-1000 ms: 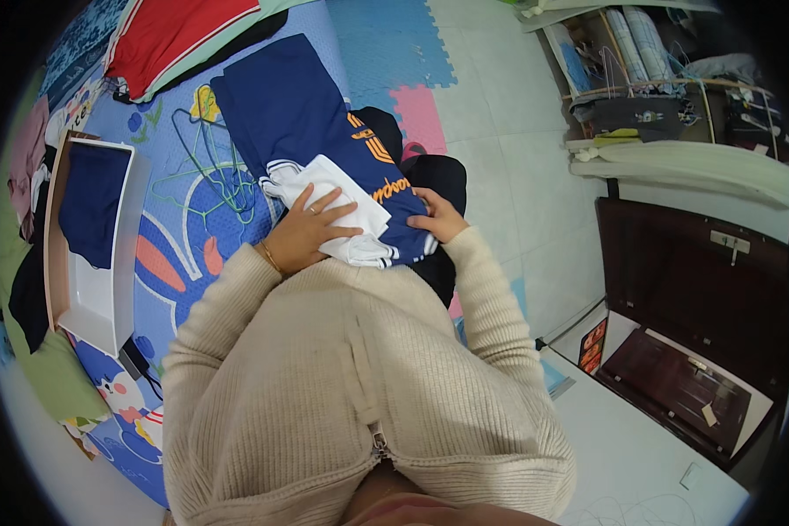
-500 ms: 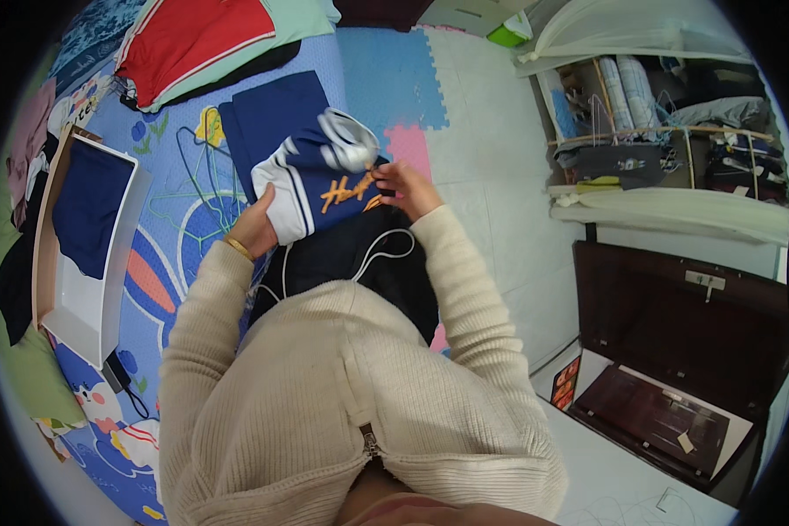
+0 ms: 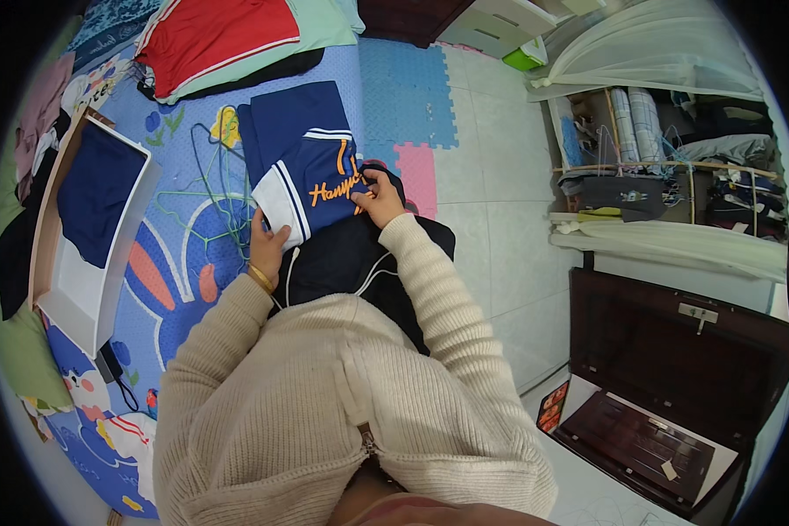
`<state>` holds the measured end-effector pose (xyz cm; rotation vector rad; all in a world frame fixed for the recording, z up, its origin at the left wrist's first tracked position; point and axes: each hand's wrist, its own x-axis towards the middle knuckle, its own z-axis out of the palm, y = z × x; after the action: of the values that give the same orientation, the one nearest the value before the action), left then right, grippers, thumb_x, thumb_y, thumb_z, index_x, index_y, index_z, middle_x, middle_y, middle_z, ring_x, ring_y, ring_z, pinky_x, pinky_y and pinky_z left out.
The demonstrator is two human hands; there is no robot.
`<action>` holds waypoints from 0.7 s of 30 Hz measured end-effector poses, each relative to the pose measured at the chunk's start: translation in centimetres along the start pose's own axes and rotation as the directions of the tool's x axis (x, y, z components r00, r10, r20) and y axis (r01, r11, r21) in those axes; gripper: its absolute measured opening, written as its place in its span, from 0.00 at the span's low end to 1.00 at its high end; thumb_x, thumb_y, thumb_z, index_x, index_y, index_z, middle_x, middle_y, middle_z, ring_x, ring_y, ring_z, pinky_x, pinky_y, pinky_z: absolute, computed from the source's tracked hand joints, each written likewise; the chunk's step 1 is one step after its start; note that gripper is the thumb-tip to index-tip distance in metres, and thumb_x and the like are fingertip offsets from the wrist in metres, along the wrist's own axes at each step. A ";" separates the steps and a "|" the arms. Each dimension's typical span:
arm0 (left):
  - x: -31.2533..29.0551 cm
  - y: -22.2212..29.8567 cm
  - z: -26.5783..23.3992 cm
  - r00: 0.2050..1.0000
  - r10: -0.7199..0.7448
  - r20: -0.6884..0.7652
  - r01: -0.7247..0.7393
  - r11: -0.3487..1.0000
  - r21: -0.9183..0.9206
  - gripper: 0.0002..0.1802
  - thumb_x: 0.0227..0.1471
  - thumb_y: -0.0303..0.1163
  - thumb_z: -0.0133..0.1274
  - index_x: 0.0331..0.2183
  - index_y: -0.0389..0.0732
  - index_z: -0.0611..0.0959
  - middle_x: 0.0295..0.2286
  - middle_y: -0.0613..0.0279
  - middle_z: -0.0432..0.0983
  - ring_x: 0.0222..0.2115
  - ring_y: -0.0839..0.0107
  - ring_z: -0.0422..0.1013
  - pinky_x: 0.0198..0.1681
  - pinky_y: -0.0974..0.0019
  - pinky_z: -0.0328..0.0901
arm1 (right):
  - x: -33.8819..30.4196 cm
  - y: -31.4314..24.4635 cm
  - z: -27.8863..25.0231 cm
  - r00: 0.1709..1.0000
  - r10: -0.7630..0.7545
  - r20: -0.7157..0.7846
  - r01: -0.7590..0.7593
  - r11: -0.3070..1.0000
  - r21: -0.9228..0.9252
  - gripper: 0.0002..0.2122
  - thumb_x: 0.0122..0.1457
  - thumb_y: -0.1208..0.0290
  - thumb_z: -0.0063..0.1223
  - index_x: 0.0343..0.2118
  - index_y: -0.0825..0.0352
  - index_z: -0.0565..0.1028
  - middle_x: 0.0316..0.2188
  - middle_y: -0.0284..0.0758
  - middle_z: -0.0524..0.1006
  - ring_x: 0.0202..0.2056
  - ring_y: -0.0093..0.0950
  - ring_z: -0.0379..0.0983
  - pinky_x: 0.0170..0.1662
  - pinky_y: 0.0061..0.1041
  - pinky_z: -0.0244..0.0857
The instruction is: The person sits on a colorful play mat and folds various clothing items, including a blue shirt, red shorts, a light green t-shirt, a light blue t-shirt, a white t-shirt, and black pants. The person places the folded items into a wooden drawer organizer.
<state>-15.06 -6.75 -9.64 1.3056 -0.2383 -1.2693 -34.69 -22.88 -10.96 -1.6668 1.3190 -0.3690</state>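
Note:
A navy garment (image 3: 324,167) with a white striped panel and orange lettering lies folded in front of me, partly over more folded navy cloth (image 3: 289,110). My left hand (image 3: 270,241) is closed on the garment's white lower-left corner, thumb on top. My right hand (image 3: 380,200) pinches its right edge beside the lettering; the fingertips are partly hidden. Below the garment, close to my body, lies black cloth (image 3: 329,254) with a white cord.
On the blue patterned bed (image 3: 184,289) are green hangers (image 3: 215,197) and a white open box (image 3: 79,320) holding dark blue cloth (image 3: 96,197). Red shorts (image 3: 223,44) top a clothes pile. Right of the bed stand an open dark-red case (image 3: 675,342) and a curtained rack (image 3: 666,167).
The blurred, raised right part of the navy garment has come down and now lies flat, showing more orange lettering. My right hand has moved slightly down and left in view.

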 end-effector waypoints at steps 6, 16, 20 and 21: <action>-3.0 4.2 2.1 0.978 0.130 0.163 -0.134 0.991 0.012 0.41 0.48 0.13 0.42 0.60 0.43 0.47 0.46 0.57 0.68 0.42 0.71 0.68 0.48 0.73 0.60 | -3.3 -3.4 -4.4 0.985 -0.073 0.158 0.021 0.952 0.307 0.11 0.52 0.79 0.52 0.39 0.66 0.69 0.35 0.28 0.72 0.28 0.17 0.63 0.33 0.17 0.61; -12.8 6.5 0.3 0.818 -0.432 0.379 0.356 0.898 0.257 0.18 0.50 0.20 0.47 0.45 0.36 0.76 0.41 0.63 0.73 0.39 0.78 0.67 0.45 0.75 0.60 | -16.3 -4.8 -8.9 0.900 -0.067 0.430 0.023 0.994 0.107 0.18 0.50 0.70 0.58 0.45 0.60 0.73 0.36 0.36 0.69 0.41 0.30 0.65 0.48 0.24 0.58; -12.5 6.1 -0.6 0.820 -0.400 0.411 0.218 0.880 0.422 0.23 0.46 0.19 0.51 0.47 0.38 0.74 0.41 0.61 0.72 0.38 0.76 0.67 0.43 0.75 0.61 | -18.6 -3.1 -7.3 0.865 -0.085 0.494 0.085 0.996 0.022 0.25 0.45 0.71 0.61 0.49 0.60 0.69 0.40 0.39 0.67 0.43 0.32 0.63 0.52 0.25 0.56; -12.4 6.2 -0.8 0.852 -0.294 0.434 0.019 0.845 0.535 0.25 0.43 0.19 0.51 0.47 0.40 0.74 0.41 0.60 0.70 0.40 0.73 0.66 0.45 0.72 0.60 | -18.8 -2.7 -7.0 0.863 -0.076 0.499 0.093 0.996 -0.009 0.26 0.44 0.71 0.61 0.50 0.60 0.69 0.40 0.39 0.67 0.42 0.33 0.63 0.52 0.25 0.55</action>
<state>-15.73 1.92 1.17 1.4332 -0.9126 -1.7662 -45.13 -9.88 0.51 -1.7021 0.8681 0.0423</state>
